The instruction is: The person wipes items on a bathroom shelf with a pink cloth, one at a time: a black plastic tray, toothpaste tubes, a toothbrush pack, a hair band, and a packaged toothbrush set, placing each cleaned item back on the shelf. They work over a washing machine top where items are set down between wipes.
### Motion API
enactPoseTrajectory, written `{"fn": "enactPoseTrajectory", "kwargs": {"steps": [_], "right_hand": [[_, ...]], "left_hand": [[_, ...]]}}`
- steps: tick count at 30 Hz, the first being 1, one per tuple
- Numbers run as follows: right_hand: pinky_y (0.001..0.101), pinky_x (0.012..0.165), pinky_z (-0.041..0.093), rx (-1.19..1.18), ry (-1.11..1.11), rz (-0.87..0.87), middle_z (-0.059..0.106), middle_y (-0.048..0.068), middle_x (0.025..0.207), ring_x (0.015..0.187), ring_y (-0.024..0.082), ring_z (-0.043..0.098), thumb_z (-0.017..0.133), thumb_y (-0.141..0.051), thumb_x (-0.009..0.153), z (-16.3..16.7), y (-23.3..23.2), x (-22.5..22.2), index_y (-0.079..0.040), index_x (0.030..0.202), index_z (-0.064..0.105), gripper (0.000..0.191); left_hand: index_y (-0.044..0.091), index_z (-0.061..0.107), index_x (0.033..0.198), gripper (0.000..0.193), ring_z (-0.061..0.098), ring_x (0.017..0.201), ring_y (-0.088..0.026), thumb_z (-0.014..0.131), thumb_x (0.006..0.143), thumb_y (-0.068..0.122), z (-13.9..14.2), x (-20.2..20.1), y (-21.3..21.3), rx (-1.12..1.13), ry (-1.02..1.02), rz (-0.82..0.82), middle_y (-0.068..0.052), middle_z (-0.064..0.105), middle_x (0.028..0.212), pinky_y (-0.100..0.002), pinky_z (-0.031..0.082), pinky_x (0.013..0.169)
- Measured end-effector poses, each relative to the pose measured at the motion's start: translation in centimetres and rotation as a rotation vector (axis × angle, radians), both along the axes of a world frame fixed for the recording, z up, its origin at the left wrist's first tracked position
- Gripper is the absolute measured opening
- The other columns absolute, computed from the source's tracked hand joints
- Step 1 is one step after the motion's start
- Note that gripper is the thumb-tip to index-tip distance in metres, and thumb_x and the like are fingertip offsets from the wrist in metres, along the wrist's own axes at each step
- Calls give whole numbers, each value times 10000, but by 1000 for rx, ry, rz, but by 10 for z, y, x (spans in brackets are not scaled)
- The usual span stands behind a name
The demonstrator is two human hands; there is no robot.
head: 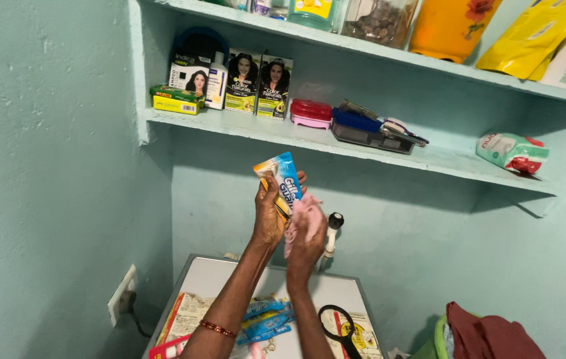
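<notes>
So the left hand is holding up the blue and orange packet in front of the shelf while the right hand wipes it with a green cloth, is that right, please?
Not quite: in the head view the cloth in the right hand is pink, not green. The left hand does hold the blue and orange packet up in front of the shelf.

Home storage corner: painted turquoise wall (43,166), built-in shelves (283,133) with hair-dye boxes (256,85), soap case (311,113), jars (379,20), refill pouches (535,33); wall socket (122,294); laundry basket (442,336).
</notes>
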State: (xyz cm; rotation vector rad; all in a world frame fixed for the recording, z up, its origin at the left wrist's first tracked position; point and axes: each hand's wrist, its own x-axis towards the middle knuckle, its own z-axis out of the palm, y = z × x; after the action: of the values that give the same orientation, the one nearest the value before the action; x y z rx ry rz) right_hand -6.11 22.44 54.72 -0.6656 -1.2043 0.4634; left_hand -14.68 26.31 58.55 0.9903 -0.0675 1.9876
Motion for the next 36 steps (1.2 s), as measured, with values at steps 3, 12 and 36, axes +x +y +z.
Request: {"fn": "enactPoseTrajectory", "kwargs": {"steps": [3, 12, 36], "right_hand": [[370, 935, 542, -128, 283, 422, 666, 156, 1264, 1130, 270, 660, 611, -276, 1002, 8, 20, 14, -12, 1373, 562, 458], [359, 936, 570, -122, 483, 1043, 649, 148, 1269, 1093, 210, 663, 729, -126, 923, -16, 28, 26, 31, 1400, 540, 536], [441, 1058, 519, 369, -365, -124, 543, 124, 1377, 1320, 324, 522, 727, -69, 923, 45, 5, 28, -160, 1320, 637, 417]], "left_hand": [[66, 373, 1478, 650, 646, 1214, -349, 549, 1006, 476, 3, -5, -5, 28, 0, -3, -274, 611, 1323, -470, 562, 1018], [-20, 445, 1399, 638, 708, 1118, -312, 559, 1019, 479, 17, -6, -19, -41, 75, 54, -234, 698, 1211, -418, 601, 955], [27, 527, 1388, 390, 652, 1019, -170, 471, 1003, 52, -31, 18, -56, -266, 745, 480, -109, 679, 1158, -317, 560, 877]]}}
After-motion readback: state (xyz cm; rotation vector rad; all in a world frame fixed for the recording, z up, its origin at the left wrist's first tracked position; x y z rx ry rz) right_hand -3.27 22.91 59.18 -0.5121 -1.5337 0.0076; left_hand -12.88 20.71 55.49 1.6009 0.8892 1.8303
